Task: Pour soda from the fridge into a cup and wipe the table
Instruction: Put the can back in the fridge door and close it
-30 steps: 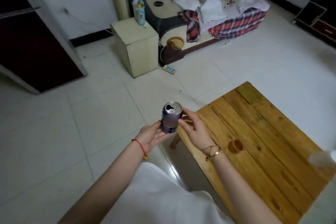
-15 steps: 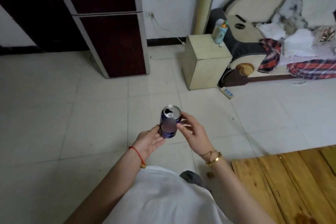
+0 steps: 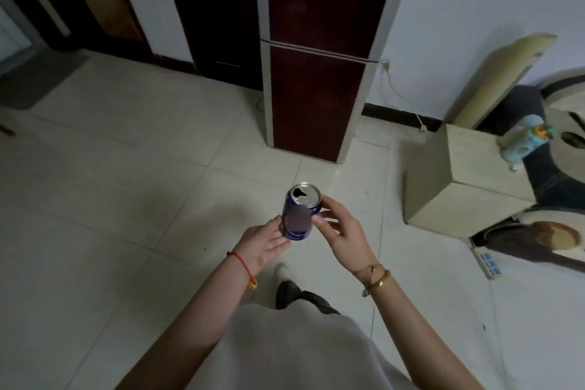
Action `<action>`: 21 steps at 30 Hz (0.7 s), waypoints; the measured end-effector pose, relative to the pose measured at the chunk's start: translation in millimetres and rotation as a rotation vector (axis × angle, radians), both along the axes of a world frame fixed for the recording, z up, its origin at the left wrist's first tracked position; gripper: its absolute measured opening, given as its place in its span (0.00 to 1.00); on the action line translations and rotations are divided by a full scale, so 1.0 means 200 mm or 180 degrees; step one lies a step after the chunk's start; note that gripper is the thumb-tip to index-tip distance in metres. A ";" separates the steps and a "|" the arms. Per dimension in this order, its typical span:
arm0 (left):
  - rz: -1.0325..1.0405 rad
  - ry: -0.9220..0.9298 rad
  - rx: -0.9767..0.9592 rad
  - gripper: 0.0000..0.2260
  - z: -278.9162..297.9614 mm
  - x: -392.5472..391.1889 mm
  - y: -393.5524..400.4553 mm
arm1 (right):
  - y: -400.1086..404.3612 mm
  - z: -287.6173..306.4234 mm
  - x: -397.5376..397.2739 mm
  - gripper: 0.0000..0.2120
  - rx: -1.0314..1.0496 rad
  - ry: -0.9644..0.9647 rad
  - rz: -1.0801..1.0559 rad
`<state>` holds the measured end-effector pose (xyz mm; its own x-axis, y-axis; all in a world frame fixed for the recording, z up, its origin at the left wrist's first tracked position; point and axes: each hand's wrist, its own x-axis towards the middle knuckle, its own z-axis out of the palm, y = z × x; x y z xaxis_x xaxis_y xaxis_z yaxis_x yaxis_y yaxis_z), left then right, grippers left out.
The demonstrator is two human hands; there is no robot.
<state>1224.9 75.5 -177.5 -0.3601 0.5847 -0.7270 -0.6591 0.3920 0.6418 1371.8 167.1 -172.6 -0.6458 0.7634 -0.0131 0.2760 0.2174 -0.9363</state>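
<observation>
An opened blue soda can [image 3: 300, 212] stands upright in front of my chest, its silver top with the dark opening facing up. My left hand [image 3: 264, 242] cups its lower side from the left. My right hand [image 3: 340, 226] touches it from the right with thumb and fingertips. Straight ahead stands the dark red two-door fridge [image 3: 316, 79] with white edges, both doors closed. The wooden table and the cup are out of view.
A beige cube cabinet [image 3: 456, 187] with a light blue bottle [image 3: 522, 144] on top stands at the right, beside a sofa [image 3: 557, 200]. A power strip [image 3: 489, 263] lies on the pale tiled floor [image 3: 126, 200]. A grey mat [image 3: 34, 79] lies at far left.
My view has swung left, away from the wooden table and toward the fridge. The table has dropped out of sight. Both hands keep the can in the same hold.
</observation>
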 end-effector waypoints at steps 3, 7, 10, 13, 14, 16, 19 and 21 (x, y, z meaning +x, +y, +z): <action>0.0262 -0.0001 0.0004 0.16 0.06 -0.19 0.18 | 0.24 0.04 -0.22 0.19 0.0025 0.0053 0.0218; 0.0542 -0.0024 0.0066 0.10 0.12 -0.43 0.42 | 0.53 0.08 -0.50 0.19 0.0098 0.0146 0.0440; 0.0733 -0.0082 0.0120 0.08 0.14 -0.58 0.56 | 0.71 0.11 -0.69 0.19 0.0098 0.0176 0.0576; 0.0739 -0.0050 0.0213 0.08 0.15 -0.73 0.67 | 0.84 0.13 -0.86 0.18 0.0123 0.0201 0.0669; 0.0727 -0.0039 0.0231 0.08 0.15 -0.78 0.70 | 0.88 0.13 -0.91 0.18 0.0117 0.0203 0.0697; 0.0743 -0.0039 0.0264 0.09 0.15 -0.87 0.77 | 0.95 0.14 -1.02 0.18 0.0125 0.0189 0.0734; 0.0729 -0.0071 0.0335 0.11 0.12 -1.03 0.86 | 1.05 0.13 -1.17 0.19 0.0126 0.0152 0.0698; 0.0644 -0.0080 0.0359 0.10 0.09 -1.15 0.93 | 1.11 0.13 -1.27 0.19 0.0162 0.0138 0.0642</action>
